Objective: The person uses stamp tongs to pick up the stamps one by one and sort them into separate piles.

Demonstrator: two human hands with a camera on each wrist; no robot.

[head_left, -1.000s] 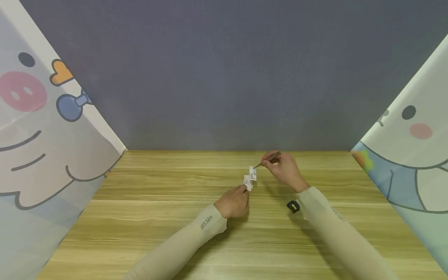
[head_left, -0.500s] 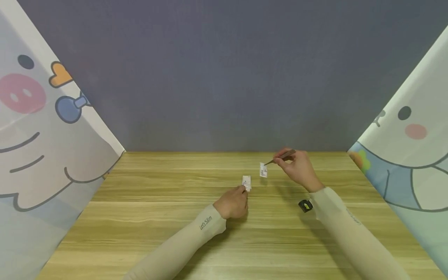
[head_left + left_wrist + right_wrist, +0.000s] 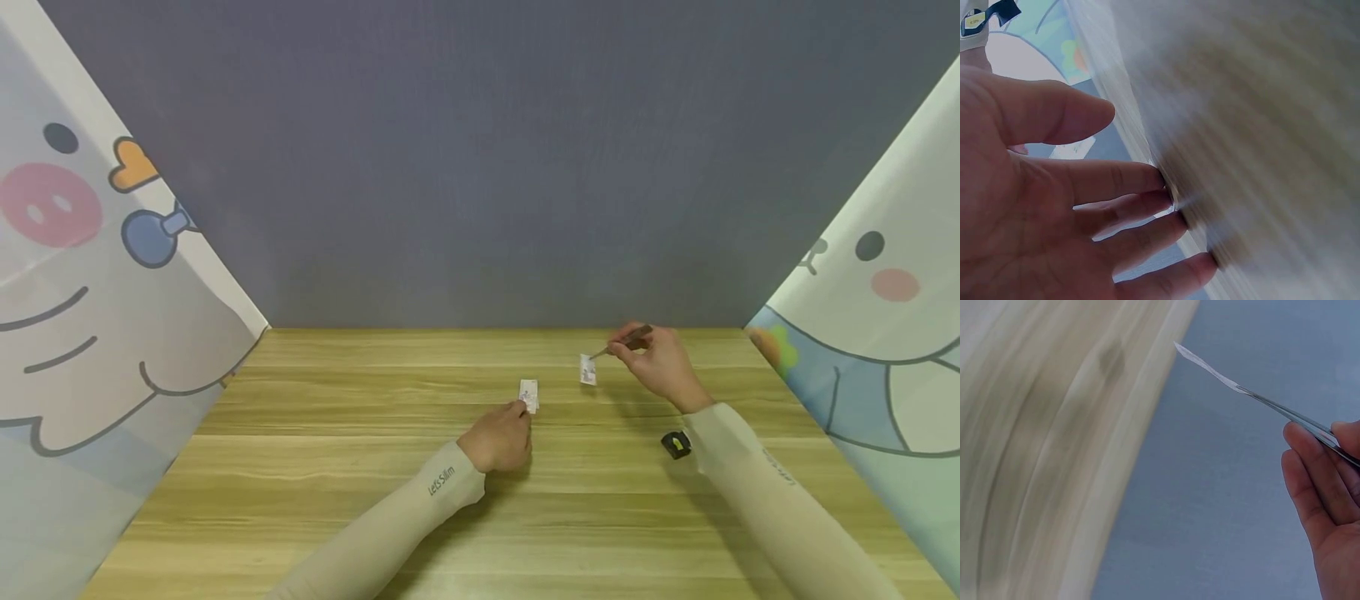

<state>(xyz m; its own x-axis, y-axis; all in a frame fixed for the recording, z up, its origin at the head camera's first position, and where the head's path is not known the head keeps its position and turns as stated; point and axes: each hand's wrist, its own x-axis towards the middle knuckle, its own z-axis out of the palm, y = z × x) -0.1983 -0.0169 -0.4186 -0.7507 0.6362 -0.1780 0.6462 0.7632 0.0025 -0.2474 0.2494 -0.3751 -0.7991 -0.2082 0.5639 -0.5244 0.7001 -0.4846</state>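
My right hand (image 3: 660, 367) pinches a pair of tweezers (image 3: 621, 343) between thumb and fingers, over the far right of the table. Their tips grip one small white printed paper slip (image 3: 588, 371); edge-on in the right wrist view, this slip (image 3: 1210, 369) hangs off the table surface. To its left, a few similar white slips (image 3: 528, 392) lie overlapping on the wood. The fingertips of my left hand (image 3: 498, 437) rest on the near edge of that pile. Fairly straight fingers (image 3: 1125, 178) touch down on the tabletop in the left wrist view, the thumb held apart.
The wood-grain table (image 3: 337, 467) ends at a dark grey wall (image 3: 480, 167) behind. Panels with cartoon animals (image 3: 97, 292) slant up at both sides. A small black wrist device (image 3: 677, 444) sits at the right cuff.
The right hand has drawn the tweezers and one slip away to the right, off the pile. My left hand stays in place at the pile.
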